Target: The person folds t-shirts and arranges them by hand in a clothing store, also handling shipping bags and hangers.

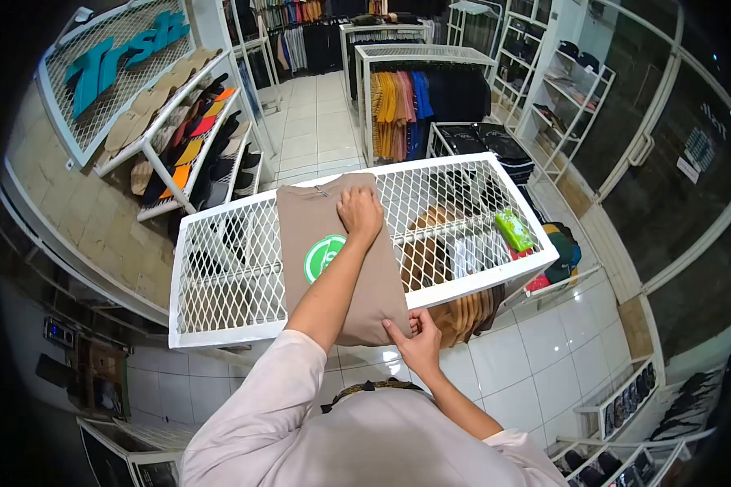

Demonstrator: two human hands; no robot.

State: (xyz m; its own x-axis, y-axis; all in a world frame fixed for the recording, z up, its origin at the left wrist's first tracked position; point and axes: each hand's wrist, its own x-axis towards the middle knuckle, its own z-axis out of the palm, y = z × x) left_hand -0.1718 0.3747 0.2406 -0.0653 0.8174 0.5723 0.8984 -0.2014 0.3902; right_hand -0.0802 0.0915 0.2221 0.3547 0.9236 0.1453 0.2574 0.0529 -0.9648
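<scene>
A brown T-shirt (309, 227), folded into a long panel with a round green print on its front, lies across a white mesh-topped rack (252, 209). Its collar points away from me and its lower end hangs at the near edge. My left hand (360, 213) reaches over the shirt to its far right side, fingers curled down onto the fabric beside the collar. At the near right corner, my right hand (418, 337) pinches the shirt's edge between thumb and fingers. Some fingertips of the left hand are hidden.
A bright green packet (513, 231) sits on the rack's right end. Brown garments (463, 316) hang beneath it. Caps fill a shelf (187, 154) at left. Another clothes rack (422, 55) stands ahead, and a glass door (690, 154) is at right.
</scene>
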